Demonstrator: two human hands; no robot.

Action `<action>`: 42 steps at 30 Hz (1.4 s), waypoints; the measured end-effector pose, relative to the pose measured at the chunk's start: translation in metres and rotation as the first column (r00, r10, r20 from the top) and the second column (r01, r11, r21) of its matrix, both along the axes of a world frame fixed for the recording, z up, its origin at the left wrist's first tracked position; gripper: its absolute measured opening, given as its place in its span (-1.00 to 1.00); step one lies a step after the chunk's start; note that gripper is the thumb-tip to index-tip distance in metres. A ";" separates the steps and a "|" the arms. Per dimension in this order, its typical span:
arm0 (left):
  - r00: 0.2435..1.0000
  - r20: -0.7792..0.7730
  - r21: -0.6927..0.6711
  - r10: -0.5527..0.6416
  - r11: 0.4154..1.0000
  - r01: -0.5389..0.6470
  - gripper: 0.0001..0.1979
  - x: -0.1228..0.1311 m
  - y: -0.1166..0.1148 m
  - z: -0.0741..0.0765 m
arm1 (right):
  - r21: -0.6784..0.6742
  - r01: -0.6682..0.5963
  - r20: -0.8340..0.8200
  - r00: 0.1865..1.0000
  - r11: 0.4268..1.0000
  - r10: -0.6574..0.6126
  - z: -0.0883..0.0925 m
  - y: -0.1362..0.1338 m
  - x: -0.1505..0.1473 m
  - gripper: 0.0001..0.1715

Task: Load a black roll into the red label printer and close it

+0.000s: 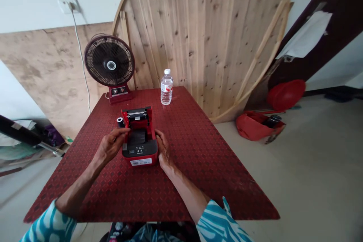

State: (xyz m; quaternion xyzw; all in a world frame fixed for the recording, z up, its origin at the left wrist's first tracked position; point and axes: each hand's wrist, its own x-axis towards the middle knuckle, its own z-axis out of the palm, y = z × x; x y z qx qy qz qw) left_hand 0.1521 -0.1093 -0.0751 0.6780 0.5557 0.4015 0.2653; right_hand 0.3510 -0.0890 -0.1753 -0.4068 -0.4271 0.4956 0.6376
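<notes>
A red and black thermal printer (141, 154) sits on the table with its lid (138, 114) raised at the back. Its paper compartment (137, 136) looks dark inside; I cannot make out a roll in it. My left hand (111, 144) is at the printer's left side, index finger reaching over the rim of the compartment and the other fingers curled by the side wall. Against the right side wall, my right hand (163, 150) grips the body, its fingertips partly hidden. Just behind my left fingers stands a small black roll (120, 122) with a white end.
A dark red patterned cloth covers the table (193, 151). At its back stand a fan (110, 62) on the left and a clear water bottle (166, 90). A large round wooden board (198, 38) leans behind. On the floor to the right lies a red basin (255, 126).
</notes>
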 end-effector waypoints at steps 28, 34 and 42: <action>0.336 -0.811 -0.415 -0.479 0.876 0.246 -0.69 0.059 0.066 0.035 | 0.012 -0.011 -0.018 1.000 1.000 0.011 -0.005 0.007 -0.002 -0.61; 0.382 -0.775 -0.397 -0.503 0.858 0.325 -0.73 0.058 0.065 0.037 | 0.013 0.000 -0.018 1.000 1.000 0.001 -0.002 0.005 -0.002 -0.62; 0.838 -0.462 -0.032 -0.290 0.950 0.311 -0.64 -0.006 0.029 0.070 | -0.005 -0.001 0.007 1.000 1.000 0.001 -0.004 0.003 0.002 -0.60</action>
